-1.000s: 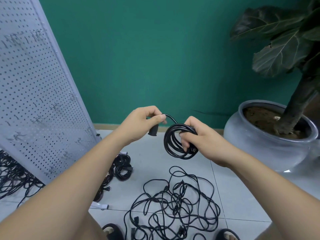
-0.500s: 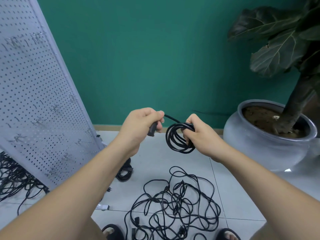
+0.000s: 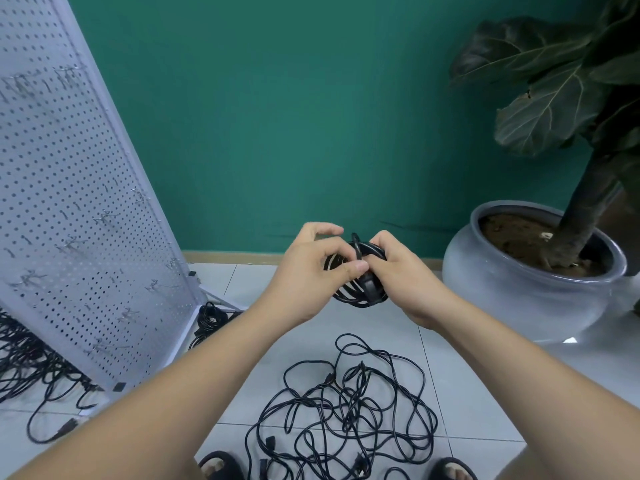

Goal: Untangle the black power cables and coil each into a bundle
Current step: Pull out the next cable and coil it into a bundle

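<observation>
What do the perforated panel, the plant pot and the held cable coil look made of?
Perforated panel: likely white-painted sheet metal, evenly punched holes, wire hooks.
Plant pot: probably glazed ceramic, smooth grey with glossy highlights.
Cable coil: black rubbery plastic sheath, dull sheen, bending freely.

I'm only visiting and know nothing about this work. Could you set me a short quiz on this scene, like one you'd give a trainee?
1. True or false: the left hand and the right hand both grip the coiled cable.
2. Where does the tangled pile of cables lie?
A. on the floor tiles
B. on a table
C. in a box
3. Fill in: the pegboard stands on the person's ____ side.

Key: 1 true; 2 A; 3 left.
</observation>
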`<move>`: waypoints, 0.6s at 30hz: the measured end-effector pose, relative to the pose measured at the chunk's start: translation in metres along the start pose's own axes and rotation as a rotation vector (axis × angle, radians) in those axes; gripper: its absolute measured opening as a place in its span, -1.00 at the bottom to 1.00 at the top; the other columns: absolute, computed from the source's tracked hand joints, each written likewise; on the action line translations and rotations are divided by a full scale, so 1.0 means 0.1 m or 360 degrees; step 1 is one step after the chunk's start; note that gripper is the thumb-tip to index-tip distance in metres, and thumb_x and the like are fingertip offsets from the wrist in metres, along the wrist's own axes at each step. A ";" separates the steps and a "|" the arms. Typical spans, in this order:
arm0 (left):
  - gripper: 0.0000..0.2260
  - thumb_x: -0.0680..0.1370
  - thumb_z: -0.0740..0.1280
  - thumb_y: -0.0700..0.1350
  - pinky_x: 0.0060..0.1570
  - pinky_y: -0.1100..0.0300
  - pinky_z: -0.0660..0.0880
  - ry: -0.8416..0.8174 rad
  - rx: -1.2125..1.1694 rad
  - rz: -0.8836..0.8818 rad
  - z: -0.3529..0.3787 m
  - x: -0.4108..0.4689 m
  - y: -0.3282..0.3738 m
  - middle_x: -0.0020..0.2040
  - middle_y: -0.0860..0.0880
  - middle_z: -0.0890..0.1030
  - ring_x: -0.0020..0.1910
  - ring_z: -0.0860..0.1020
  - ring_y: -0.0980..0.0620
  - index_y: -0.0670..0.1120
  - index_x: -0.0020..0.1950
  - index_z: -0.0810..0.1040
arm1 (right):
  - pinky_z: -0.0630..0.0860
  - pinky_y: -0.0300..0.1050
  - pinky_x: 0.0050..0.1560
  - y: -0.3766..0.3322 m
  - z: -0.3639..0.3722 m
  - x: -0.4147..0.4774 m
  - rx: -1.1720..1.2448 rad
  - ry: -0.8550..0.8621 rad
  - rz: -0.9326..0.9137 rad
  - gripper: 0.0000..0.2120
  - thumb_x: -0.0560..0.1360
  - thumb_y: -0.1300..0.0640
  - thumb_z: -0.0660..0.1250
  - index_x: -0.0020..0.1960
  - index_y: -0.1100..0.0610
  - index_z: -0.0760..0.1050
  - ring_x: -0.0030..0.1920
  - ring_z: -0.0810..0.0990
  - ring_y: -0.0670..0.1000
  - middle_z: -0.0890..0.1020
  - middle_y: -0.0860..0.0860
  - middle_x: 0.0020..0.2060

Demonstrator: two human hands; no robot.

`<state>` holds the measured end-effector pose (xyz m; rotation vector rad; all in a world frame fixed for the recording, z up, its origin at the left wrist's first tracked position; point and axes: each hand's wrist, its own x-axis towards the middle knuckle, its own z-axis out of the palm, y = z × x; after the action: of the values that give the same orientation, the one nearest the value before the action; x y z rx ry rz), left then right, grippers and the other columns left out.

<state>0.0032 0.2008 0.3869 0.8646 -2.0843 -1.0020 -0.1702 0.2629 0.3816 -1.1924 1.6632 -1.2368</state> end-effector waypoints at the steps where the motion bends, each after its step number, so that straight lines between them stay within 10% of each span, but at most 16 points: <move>1: -0.93 0.59 0.53 -0.04 0.30 0.25 0.40 -0.0051 -0.0123 -0.0027 -0.01 0.01 -0.01 0.29 0.11 0.56 0.29 0.54 0.23 0.03 -0.07 0.69 | 0.36 -0.01 -0.21 0.00 -0.01 0.00 0.0020 0.0000 -0.0016 -0.93 0.64 0.22 0.28 0.00 0.11 0.40 -0.31 0.44 0.02 0.54 -0.01 -0.32; 10: -0.94 0.65 0.43 -0.20 -0.26 0.24 0.46 0.0083 -0.0373 0.0014 -0.08 -0.04 0.08 -0.17 -0.01 0.59 -0.31 0.59 0.05 -0.07 0.02 0.59 | 0.31 0.10 -0.08 0.02 0.00 -0.01 0.0071 -0.0093 -0.0056 -0.90 0.67 0.21 0.29 0.02 0.10 0.38 -0.21 0.48 0.06 0.56 0.03 -0.31; 18: -0.91 0.51 0.60 -0.05 0.07 0.22 0.44 0.0087 0.0267 0.0324 -0.13 0.06 -0.08 -0.05 0.10 0.54 0.01 0.52 0.09 0.04 -0.07 0.71 | 0.34 0.11 -0.03 0.01 -0.03 0.01 0.0197 -0.0120 -0.0054 -0.89 0.62 0.16 0.35 0.04 0.12 0.40 -0.20 0.52 0.08 0.56 0.05 -0.30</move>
<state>0.0124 0.1872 0.3879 0.7337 -2.1819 -0.6971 -0.1739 0.2631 0.3812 -1.1812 1.4955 -1.2806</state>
